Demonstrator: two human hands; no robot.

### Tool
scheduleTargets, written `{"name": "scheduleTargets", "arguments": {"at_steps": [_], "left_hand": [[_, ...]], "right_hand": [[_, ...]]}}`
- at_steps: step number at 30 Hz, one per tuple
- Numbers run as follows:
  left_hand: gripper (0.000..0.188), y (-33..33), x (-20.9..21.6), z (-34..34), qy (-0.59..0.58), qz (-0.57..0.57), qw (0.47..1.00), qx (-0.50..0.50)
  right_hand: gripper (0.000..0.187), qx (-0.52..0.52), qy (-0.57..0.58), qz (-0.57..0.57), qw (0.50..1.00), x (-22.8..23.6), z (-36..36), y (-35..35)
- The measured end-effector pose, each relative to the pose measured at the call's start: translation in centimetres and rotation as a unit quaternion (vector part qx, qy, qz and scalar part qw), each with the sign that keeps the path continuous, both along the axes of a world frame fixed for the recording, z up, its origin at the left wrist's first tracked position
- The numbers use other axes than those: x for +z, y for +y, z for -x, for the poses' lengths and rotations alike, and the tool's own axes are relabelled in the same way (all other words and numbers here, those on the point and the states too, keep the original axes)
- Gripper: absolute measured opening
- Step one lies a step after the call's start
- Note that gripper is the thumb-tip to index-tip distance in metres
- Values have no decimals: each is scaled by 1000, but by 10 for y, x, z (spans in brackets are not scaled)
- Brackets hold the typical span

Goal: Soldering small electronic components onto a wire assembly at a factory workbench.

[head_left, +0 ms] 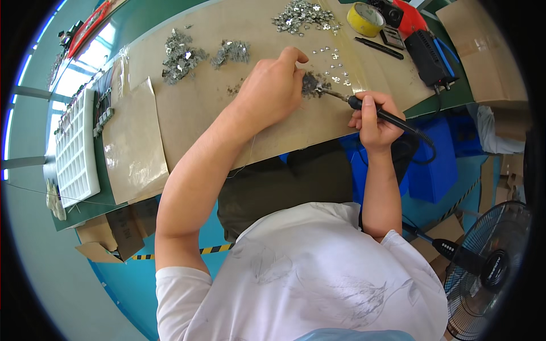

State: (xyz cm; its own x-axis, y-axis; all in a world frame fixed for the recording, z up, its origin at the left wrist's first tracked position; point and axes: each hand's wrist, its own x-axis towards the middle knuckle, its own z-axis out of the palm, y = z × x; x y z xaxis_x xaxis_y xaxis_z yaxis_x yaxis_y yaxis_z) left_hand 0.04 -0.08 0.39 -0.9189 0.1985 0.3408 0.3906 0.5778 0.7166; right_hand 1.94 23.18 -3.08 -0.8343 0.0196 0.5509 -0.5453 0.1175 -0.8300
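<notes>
at far left on my feed, i see a white compartment tray (77, 149), then two heaps of small grey metal pieces (181, 58) on the brown work surface (199, 111). i have the left hand (274, 88) curled just beside a dark patch (310, 85); i cannot tell whether its fingers pinch anything. the soldering iron (355, 103) points its tip at that patch, its handle gripped in my right hand (378, 124). farther right sits a black box (427, 57).

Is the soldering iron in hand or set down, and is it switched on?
In hand: the right hand grips the soldering iron, clear of the tabletop. Whether it is on, I cannot tell.
</notes>
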Motion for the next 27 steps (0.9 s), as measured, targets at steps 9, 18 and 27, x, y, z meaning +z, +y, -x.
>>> {"name": "scheduleTargets", "arguments": {"at_steps": [9,18,27], "left_hand": [[8,4,-6,0,32,27,999,-4],[11,6,-7,-2,31,89,996,-4],[11,7,-9,-3,32,113,993,-5]], "right_hand": [[11,-4,-7,7,1000,1,-1,-2],[10,-1,6,-36,999,2,1,-1],[11,-4,-3,-34,999,2,1,0]]}}
